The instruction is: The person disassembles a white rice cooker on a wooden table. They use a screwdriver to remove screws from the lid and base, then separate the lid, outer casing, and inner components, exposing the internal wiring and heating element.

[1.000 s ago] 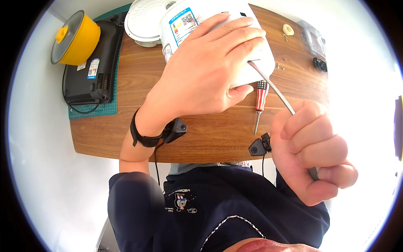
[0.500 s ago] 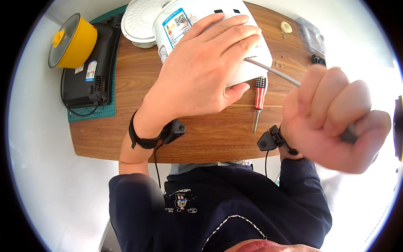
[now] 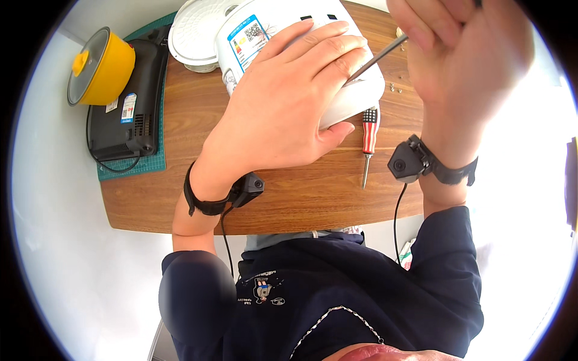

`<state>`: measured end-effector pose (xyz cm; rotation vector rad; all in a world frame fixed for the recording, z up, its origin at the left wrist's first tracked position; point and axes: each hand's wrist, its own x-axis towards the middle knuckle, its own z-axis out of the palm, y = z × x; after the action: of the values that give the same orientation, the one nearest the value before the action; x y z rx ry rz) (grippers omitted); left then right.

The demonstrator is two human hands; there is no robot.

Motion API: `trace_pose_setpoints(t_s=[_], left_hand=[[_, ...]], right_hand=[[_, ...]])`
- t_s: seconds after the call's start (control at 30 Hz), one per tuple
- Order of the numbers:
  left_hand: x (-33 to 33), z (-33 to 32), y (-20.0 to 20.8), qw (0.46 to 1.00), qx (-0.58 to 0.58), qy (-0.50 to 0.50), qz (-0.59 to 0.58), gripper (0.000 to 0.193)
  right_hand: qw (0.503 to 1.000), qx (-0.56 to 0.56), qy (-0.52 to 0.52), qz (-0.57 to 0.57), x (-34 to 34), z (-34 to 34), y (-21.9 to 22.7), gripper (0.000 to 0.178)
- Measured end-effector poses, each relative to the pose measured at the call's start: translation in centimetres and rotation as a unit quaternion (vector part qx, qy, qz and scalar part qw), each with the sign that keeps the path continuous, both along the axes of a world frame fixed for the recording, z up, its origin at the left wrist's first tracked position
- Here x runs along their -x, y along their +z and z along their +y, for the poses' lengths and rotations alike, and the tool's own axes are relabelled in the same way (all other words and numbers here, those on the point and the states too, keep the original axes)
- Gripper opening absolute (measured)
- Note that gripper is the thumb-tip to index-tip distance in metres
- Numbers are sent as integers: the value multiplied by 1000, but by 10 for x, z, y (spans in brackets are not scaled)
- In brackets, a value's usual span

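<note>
The left hand [image 3: 289, 102] lies flat on the white cooker [image 3: 355, 90], which is tipped on its side toward the far edge of the wooden worktop [image 3: 289, 198]. Its fingers are spread apart across the rounded shell, palm pressed down, thumb hooked round the near edge of the casing. A black wrist strap [image 3: 208, 201] with a small camera unit sits on that wrist, a thin cable trailing down from it.

The right hand [image 3: 463, 66] is raised high at the right, close to the camera, fingers curled together around the handle of a screwdriver [image 3: 376, 59]. Only the thin metal shaft shows; it slants down and left, and its tip meets the cooker just beside the left fingertips. The handle itself is hidden inside the fist. That wrist carries a second strap and camera [image 3: 404, 162], with its own cable hanging.

A spare screwdriver [image 3: 368, 135], with a red, white and blue striped handle, lies on the worktop just right of the cooker, tip pointing toward the person. A few tiny screws [image 3: 395, 88] are scattered on the wood between the cooker and the right hand.

Beyond the cooker's left side sits a white lid [image 3: 195, 36], round and ribbed. Further left, a green mat [image 3: 129, 165] carries a black hob [image 3: 129, 102], and a yellow pot [image 3: 105, 66] with a glass lid rests tilted against it. The person wears a dark blue top [image 3: 325, 301].
</note>
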<state>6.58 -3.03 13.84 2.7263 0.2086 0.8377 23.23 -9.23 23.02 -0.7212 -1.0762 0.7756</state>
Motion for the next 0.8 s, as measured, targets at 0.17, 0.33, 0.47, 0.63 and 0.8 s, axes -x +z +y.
trace_pose_setpoints(t_s=[0.17, 0.33, 0.47, 0.63, 0.8], left_hand=[[2, -2, 3, 1000, 0, -1, 26, 80], [4, 0, 9, 999, 2, -6, 44, 85], [6, 0, 11, 999, 2, -3, 53, 88], [6, -5, 12, 998, -3, -9, 62, 88], [6, -10, 15, 997, 1, -15, 72, 86]], right_hand=[[999, 45, -19, 19, 13, 16, 9, 29], [993, 80, 7, 92, -1, 30, 6, 30], [993, 64, -25, 92, -2, 14, 11, 35], [990, 21, -39, 133, -9, 3, -1, 42], [988, 77, -85, 106, 8, -8, 18, 38]])
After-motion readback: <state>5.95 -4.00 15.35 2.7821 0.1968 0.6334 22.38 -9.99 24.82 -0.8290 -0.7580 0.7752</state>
